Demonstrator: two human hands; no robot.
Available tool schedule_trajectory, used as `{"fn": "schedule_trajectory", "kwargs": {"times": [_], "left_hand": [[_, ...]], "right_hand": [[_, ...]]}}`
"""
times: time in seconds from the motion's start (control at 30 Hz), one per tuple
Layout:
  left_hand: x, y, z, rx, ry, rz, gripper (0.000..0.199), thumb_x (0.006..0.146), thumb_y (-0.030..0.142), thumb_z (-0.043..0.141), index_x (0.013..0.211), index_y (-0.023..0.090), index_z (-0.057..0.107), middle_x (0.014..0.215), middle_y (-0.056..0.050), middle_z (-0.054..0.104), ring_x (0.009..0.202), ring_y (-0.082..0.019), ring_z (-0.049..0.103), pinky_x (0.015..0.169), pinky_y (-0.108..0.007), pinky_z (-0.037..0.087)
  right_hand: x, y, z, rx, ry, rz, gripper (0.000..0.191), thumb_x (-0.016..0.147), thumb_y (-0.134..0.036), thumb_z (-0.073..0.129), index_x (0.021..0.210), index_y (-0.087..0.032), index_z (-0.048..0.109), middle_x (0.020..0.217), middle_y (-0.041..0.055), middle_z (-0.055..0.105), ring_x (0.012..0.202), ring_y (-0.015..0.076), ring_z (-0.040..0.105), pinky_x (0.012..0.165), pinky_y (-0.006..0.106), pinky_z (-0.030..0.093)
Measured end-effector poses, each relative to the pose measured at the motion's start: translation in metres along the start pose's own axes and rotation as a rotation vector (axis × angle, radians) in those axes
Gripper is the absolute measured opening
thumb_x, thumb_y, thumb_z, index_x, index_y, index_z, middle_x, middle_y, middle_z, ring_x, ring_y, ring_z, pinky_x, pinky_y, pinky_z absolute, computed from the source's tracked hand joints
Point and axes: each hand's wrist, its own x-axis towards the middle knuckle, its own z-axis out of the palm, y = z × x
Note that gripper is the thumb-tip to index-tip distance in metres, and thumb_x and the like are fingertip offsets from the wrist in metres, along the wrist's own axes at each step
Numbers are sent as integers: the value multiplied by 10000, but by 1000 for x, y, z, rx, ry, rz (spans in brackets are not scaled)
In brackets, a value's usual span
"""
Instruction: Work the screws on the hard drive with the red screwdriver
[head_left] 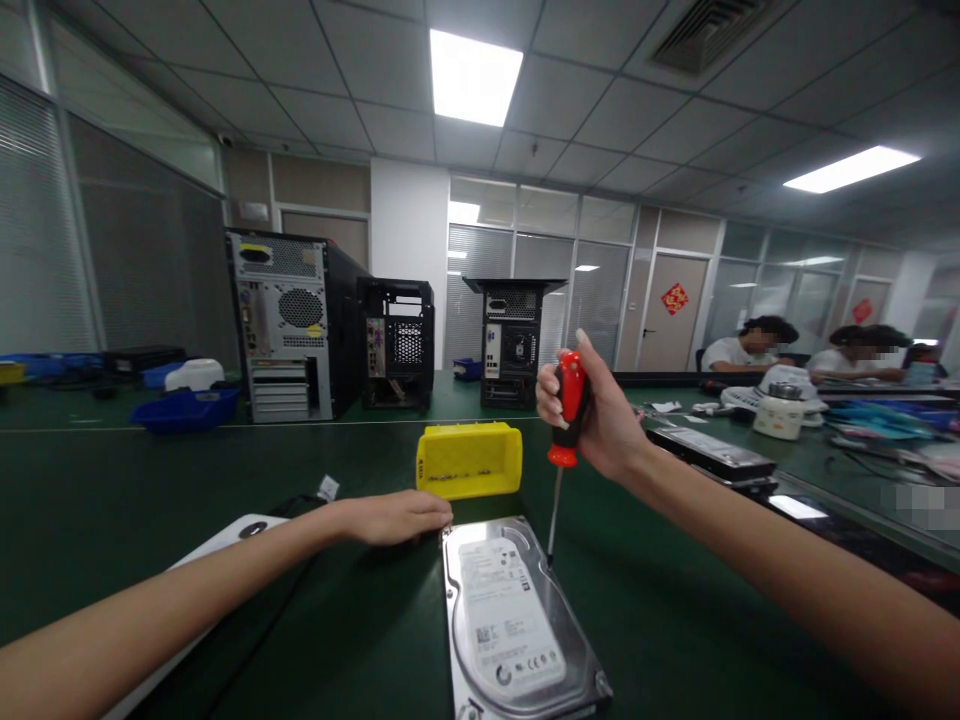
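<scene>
A silver hard drive (495,625) with a white label lies flat on the green table, its far end toward the yellow bin. My right hand (592,405) is closed around the red and black handle of a screwdriver (571,400). The screwdriver stands nearly upright, its tip at the right edge of the drive's cover. My left hand (401,515) lies low at the drive's far left corner, fingers stretched to the right and fingertips at the corner; its thumb is hidden. Just behind the drive, a yellow bin (469,432) holds several small dark pieces, probably screws.
Computer cases (281,300) stand along the back of the green table (360,620). A white device (217,545) with a cable lies under my left forearm. More drives (716,452) and a dark phone-like slab (817,530) lie right. Blue trays (184,410) stand left. People sit far right.
</scene>
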Motion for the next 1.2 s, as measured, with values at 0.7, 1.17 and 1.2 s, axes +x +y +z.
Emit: {"fn": "schedule_trajectory", "kwargs": {"times": [0.7,1.17,1.2], "left_hand": [[2,-3,0,-12,-11,14,413,874,516,274,867,173,504,814,-8,462,751,-145,445,692,-248,369],[0,-3,0,-125,-23,9,376,876,481,297,881,173,513,811,-6,449,732,-134,419,690,-245,369],[0,-4,0,-137,-24,9,370,878,472,300,879,171,515,809,-6,450,730,-132,419,688,-243,370]], "right_hand": [[-2,5,-3,-107,42,7,185,727,-316,626,678,-174,519,646,-27,497,482,47,387,422,178,316],[2,5,-2,-139,91,54,185,648,-228,690,699,-172,521,598,-51,450,476,42,381,372,156,293],[6,5,-2,-141,120,6,202,651,-228,684,649,-165,492,572,-55,420,452,35,343,351,157,254]]}}
